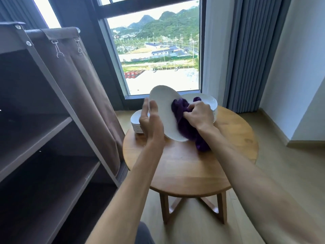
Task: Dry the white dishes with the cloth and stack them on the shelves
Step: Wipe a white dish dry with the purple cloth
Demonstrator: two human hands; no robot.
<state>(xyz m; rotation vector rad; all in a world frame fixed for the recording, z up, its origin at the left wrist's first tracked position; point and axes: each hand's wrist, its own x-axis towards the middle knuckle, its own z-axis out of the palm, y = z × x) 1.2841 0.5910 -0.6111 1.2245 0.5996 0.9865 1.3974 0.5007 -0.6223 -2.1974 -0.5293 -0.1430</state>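
Right fingers (pixel 197 110) curled tight round a bunched dark purple cloth (pixel 186 124), pressing it against the face of a tilted white oval plate (pixel 163 106). Left fingers (pixel 153 108) nearly straight, cradling that plate's left edge, thumb in front, forearm angled up from below. Held above a round wooden table (pixel 190 166), between a small stack of white dishes (pixel 136 121) and a larger stack of white plates (pixel 209 104); brown fabric shelves (pixel 44 131) at left.

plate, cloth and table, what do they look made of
Plate: likely glazed ceramic; smooth, uniformly white, with a soft sheen.
Cloth: purple, seemingly plush terry or microfibre; fuzzy surface, bunched in soft folds.
Round table: wood with a satin finish; visible grain and plank seams.
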